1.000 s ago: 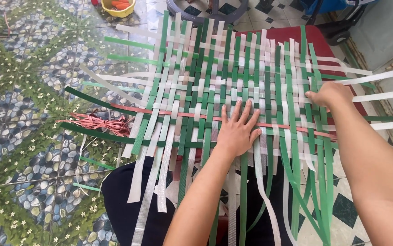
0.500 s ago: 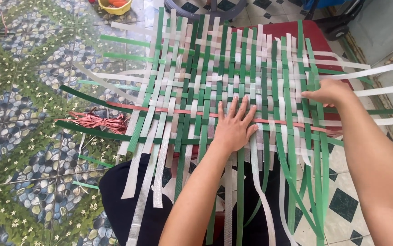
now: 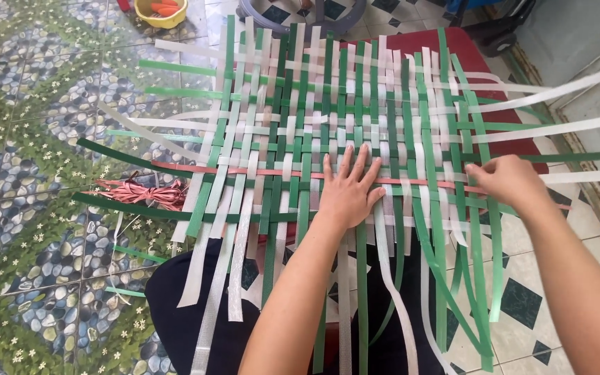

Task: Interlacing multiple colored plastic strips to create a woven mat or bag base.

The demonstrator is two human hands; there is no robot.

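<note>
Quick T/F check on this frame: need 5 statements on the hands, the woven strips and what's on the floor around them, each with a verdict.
1. The left hand lies flat, fingers spread, on the woven mat. True.
2. The right hand is lifted well clear of the mat. False: it rests at the mat's right edge, on the pink strip.
3. The mat is woven from green and white strips. True.
4. The pink strip runs lengthwise, away from the person. False: it runs crosswise, passing under the left hand's fingers.
5. A blue bowl stands on the floor at upper left. False: the bowl there is yellow.
</note>
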